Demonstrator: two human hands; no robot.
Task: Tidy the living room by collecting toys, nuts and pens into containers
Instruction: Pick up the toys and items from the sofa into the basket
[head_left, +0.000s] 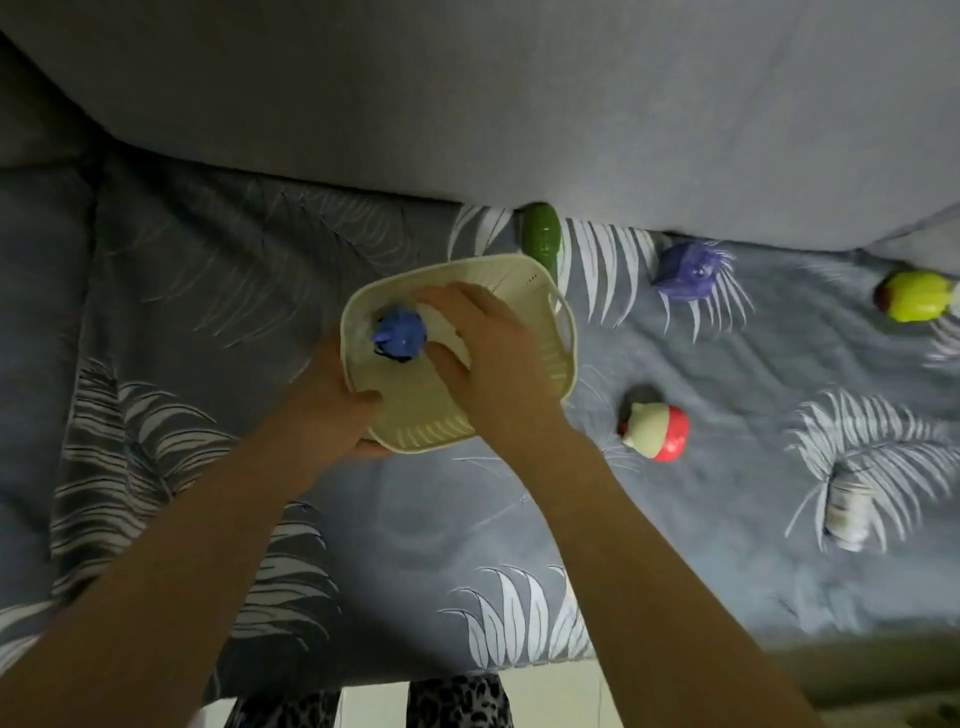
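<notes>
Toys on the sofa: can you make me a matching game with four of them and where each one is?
Toys:
1. blue toy
2. green toy
3. purple toy
4. red toy

Places:
A. half tucked under the back cushion
B. inside the basket
C. on the cover, right of the basket's near corner
D. on the cover, right of the green one

Pairs: 1-B, 2-A, 3-D, 4-C
</notes>
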